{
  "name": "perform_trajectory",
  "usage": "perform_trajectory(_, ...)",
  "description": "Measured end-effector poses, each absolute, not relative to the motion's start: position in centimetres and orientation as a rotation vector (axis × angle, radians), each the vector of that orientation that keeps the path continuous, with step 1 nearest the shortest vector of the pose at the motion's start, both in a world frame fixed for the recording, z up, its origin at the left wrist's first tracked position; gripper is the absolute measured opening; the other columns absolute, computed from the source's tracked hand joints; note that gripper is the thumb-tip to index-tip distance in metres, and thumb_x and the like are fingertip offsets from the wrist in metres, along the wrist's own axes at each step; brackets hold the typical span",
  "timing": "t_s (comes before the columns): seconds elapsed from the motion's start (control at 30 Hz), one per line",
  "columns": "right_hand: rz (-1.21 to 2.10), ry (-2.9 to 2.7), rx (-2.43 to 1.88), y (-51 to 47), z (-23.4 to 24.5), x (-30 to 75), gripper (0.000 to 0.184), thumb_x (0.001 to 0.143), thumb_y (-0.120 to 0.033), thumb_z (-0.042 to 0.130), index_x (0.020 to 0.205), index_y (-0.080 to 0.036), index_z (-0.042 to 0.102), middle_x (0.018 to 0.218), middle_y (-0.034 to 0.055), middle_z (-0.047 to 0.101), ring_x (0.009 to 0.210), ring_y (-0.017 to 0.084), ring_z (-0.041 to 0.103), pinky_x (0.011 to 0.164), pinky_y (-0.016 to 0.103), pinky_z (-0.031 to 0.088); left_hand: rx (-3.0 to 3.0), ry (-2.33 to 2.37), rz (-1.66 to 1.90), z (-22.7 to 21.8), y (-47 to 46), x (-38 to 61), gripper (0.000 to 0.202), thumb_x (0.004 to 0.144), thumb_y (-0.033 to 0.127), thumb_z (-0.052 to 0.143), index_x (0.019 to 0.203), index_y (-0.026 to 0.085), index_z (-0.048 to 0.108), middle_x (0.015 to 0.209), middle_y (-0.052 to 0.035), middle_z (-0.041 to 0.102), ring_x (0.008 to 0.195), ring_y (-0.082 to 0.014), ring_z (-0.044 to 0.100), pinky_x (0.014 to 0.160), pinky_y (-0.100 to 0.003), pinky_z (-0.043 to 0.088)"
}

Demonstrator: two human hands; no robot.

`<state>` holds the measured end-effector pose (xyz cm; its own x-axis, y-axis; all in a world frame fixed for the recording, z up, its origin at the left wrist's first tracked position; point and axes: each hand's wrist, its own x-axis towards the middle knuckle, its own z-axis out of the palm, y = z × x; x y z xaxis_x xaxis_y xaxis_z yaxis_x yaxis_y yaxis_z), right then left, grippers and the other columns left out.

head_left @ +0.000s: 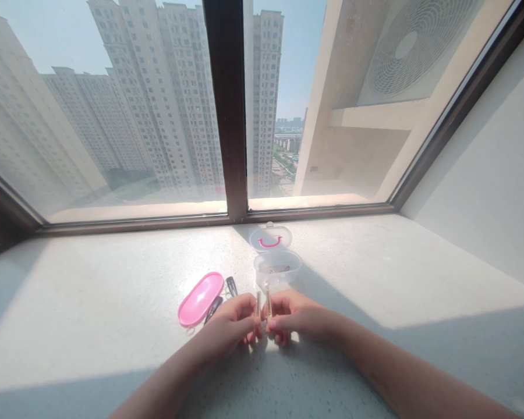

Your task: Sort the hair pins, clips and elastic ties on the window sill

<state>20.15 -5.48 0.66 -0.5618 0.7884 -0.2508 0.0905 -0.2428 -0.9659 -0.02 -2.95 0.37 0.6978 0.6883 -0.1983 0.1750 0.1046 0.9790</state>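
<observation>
My left hand (pixel 229 327) and my right hand (pixel 294 317) meet over the white windowsill (pixel 113 326), fingers pinched. Each pinches a thin gold hair clip, the left one (pixel 257 304) and the right one (pixel 268 302) standing upright side by side. Just beyond them sits a small clear plastic box (pixel 276 269), lid (pixel 271 237) flipped back, with a few clips inside. To the left lie a pink oval case (pixel 199 298) and dark hair clips (pixel 231 286).
A dark window frame (pixel 227 110) stands behind the sill, with tall buildings outside. A white wall (pixel 489 174) slopes along the right. A small ring (pixel 189 331) lies beside the pink case. Shadow covers the sill's near edge.
</observation>
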Motion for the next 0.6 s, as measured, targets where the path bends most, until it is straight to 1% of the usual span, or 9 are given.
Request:
perform_trajectory(0.23,1.86,-1.518,-1.061,-5.39,0.52,20.17,0.012,0.071,-0.019,0.061,0.082,-0.013,0.061,0.073,0.0028,0.062,0.057,0.011,0.058,0.055,0.022,0.048,1.446,0.759,0.435,0.66,-3.0,0.05,0.004,0.08,0.017,0.052,0.083,0.016,0.055,0.073,-0.0008,0.062,0.061,-0.0108,0.053,0.056,-0.023,0.039)
perform_trajectory(0.47,1.804,-1.505,-1.091,-5.63,0.36,20.09,0.019,0.072,-0.019,0.06,0.089,-0.012,0.064,0.071,0.0031,0.063,0.056,0.011,0.059,0.053,0.023,0.048,1.45,0.764,0.443,1.0,-3.08,0.03,0.006,0.083,0.021,0.053,0.087,0.016,0.054,0.07,-0.0007,0.062,0.059,-0.0108,0.054,0.055,-0.022,0.039)
perform_trajectory(0.6,1.788,-1.513,-1.076,-5.78,0.13,19.99,0.021,0.072,-0.02,0.06,0.091,-0.011,0.064,0.071,0.0028,0.063,0.056,0.011,0.059,0.053,0.022,0.048,1.452,0.783,0.447,0.7,-2.99,-0.01,0.011,0.085,0.027,0.056,0.089,0.017,0.054,0.068,-0.0001,0.062,0.057,-0.0107,0.053,0.054,-0.022,0.04)
